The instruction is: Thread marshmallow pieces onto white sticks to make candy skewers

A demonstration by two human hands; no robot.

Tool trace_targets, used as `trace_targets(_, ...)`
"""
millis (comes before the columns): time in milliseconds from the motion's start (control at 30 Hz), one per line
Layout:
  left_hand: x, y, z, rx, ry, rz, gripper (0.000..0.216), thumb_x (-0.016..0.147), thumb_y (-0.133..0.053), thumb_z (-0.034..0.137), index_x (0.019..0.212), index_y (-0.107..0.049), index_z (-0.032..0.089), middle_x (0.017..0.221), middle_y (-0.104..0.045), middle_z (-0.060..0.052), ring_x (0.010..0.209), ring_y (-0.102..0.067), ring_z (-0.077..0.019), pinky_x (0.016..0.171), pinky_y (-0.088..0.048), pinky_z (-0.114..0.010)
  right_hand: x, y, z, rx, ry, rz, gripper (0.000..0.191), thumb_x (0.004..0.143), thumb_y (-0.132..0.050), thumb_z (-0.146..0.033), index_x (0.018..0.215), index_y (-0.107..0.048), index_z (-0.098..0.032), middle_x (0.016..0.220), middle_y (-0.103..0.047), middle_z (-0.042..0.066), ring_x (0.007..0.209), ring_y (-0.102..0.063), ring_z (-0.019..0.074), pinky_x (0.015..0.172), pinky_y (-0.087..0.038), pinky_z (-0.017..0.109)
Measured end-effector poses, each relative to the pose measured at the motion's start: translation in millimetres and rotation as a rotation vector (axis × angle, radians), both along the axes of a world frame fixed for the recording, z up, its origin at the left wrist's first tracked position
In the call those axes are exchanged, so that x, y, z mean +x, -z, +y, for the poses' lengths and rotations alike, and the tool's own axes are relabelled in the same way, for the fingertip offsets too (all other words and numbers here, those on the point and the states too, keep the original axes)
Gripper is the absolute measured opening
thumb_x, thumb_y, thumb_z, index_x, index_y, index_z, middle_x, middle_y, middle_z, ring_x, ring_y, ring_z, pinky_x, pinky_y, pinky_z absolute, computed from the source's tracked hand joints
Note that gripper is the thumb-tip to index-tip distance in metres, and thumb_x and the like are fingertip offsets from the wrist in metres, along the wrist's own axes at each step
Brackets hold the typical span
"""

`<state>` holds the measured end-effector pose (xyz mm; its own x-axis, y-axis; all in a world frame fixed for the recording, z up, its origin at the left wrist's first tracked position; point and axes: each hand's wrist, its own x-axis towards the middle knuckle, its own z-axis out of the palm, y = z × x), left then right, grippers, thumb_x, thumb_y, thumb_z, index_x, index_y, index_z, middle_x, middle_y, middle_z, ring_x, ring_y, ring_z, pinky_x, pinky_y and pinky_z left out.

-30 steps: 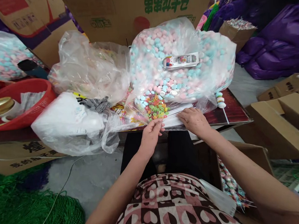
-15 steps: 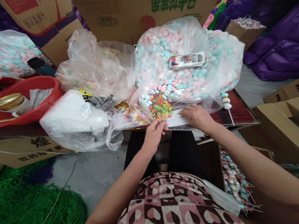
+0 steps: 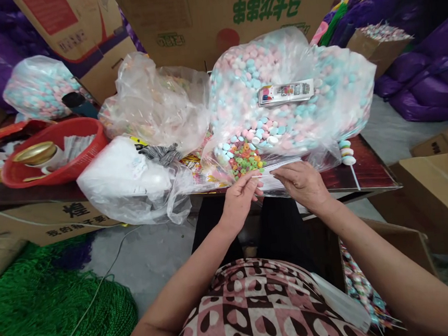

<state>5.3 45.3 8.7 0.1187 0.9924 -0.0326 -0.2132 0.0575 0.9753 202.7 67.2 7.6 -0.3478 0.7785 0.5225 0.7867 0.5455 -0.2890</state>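
My left hand is closed in a pinch at the front edge of the table, with a thin white stick at its fingertips. My right hand pinches toward the same stick from the other side, its fingers curled. Beneath the hands lies a bundle of white sticks. Just beyond are ring-shaped gummy candies in green, orange and red. Behind these, pastel round candies spill from a large clear bag. A finished candy skewer lies to the right of my right hand.
A packet of printed labels rests on the candy bag. To the left are a white plastic bag and a red basket. Open cardboard boxes stand at the right; green cord heaps on the floor.
My right hand has lifted off the stick bundle and its fingers have drawn together near my left fingertips, with a stick between them. The view has shifted slightly left.
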Motion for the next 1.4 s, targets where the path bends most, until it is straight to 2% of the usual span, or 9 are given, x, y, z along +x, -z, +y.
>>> trace_targets(167,-3.2,-16.2,-5.1,0.095,-0.017,-0.014,0.03,0.086,-0.061,0.039,0.107,-0.071,0.019,0.081,-0.069,-0.002,0.066,-0.06,-0.0082,0.058,-0.046,-0.02,-28.5,-9.3,-35.8,-0.223,-0.028,0.496,0.02,0.091,-0.056,-0.028,0.097,-0.074,-0.022,0.078,-0.07,0.005,0.069,-0.064,0.0163,0.064,-0.049,0.029)
trace_targets(333,-4.3,-26.9,-9.6,0.051,0.012,-0.069,0.027,0.084,-0.064,0.038,0.102,-0.073,0.019,0.071,-0.066,0.001,0.06,-0.058,-0.0069,0.055,-0.044,-0.019,-48.1,-8.6,-57.5,-0.518,0.033,0.901,0.018,0.084,-0.065,-0.032,0.095,-0.075,-0.021,0.067,-0.066,0.0,0.051,-0.052,0.0108,0.049,-0.043,0.025)
trace_targets(567,-1.4,-28.5,-12.6,0.007,-0.009,-0.126,0.02,0.08,-0.069,0.036,0.087,-0.07,0.017,0.062,-0.062,0.003,0.056,-0.056,-0.0061,0.053,-0.042,-0.018,-59.2,-1.5,-64.2,-0.686,0.022,1.058,0.019,0.085,-0.066,-0.035,0.093,-0.074,-0.021,0.064,-0.061,-0.002,0.048,-0.045,0.0073,0.046,-0.035,0.022)
trace_targets(767,-10.1,-27.5,-1.4,-0.087,-0.144,-0.267,0.027,0.074,-0.074,0.036,0.07,-0.057,0.016,0.057,-0.061,0.004,0.051,-0.056,-0.0058,0.048,-0.038,-0.018,-35.7,-10.1,-80.3,-0.949,-0.072,1.264,0.026,0.081,-0.071,-0.038,0.102,-0.074,-0.024,0.075,-0.068,0.003,0.05,-0.049,0.0093,0.043,-0.033,0.022)
trace_targets(900,-11.3,-26.9,2.9,-0.21,-0.143,-0.408,0.032,0.069,-0.078,0.037,0.068,-0.054,0.016,0.058,-0.061,0.004,0.05,-0.056,-0.006,0.047,-0.038,-0.018,-21.4,-17.1,-85.1,-0.801,-0.159,1.534,0.041,0.073,-0.078,-0.042,0.111,-0.071,-0.03,0.092,-0.07,0.006,0.072,-0.06,0.0178,0.053,-0.046,0.028)
trace_targets(1133,18.9,-14.0,-30.2,-0.29,0.262,-0.153,0.033,0.073,-0.073,0.044,0.072,-0.058,0.015,0.065,-0.066,-0.002,0.052,-0.058,-0.0086,0.046,-0.04,-0.019,-33.5,-18.6,-62.8,-0.425,0.18,1.481,0.02,0.077,-0.075,-0.041,0.08,-0.074,-0.021,0.069,-0.062,0.0,0.061,-0.055,0.0109,0.057,-0.045,0.025)
trace_targets(1233,17.0,-16.2,-26.9,-0.194,0.419,0.144,0.027,0.078,-0.067,0.042,0.081,-0.066,0.015,0.066,-0.066,-0.001,0.056,-0.058,-0.0095,0.051,-0.045,-0.021,-33.5,-19.4,-60.3,-0.412,0.222,1.5,0.024,0.076,-0.076,-0.043,0.074,-0.07,-0.019,0.074,-0.064,0.001,0.059,-0.056,0.0098,0.052,-0.043,0.022)
trace_targets(1333,5.5,-26.8,3.4,0.043,0.283,0.451,0.025,0.088,-0.055,0.036,0.097,-0.07,0.018,0.076,-0.069,-0.002,0.065,-0.061,-0.0118,0.062,-0.05,-0.024,-29.3,-20.2,-63.9,-0.519,0.226,1.596,0.025,0.08,-0.072,-0.044,0.083,-0.068,-0.02,0.054,-0.052,-0.005,0.04,-0.039,0.0053,0.039,-0.03,0.019)
trace_targets(1400,-3.1,-33.7,35.4,0.317,0.143,0.662,0.023,0.09,-0.052,0.029,0.096,-0.072,0.019,0.097,-0.072,-0.004,0.09,-0.065,-0.0153,0.083,-0.051,-0.027,-28.3,-19.3,-67.6,-0.568,0.23,1.606,0.027,0.08,-0.071,-0.045,0.089,-0.067,-0.019,0.047,-0.042,-0.008,0.036,-0.03,0.0039,0.036,-0.022,0.017)
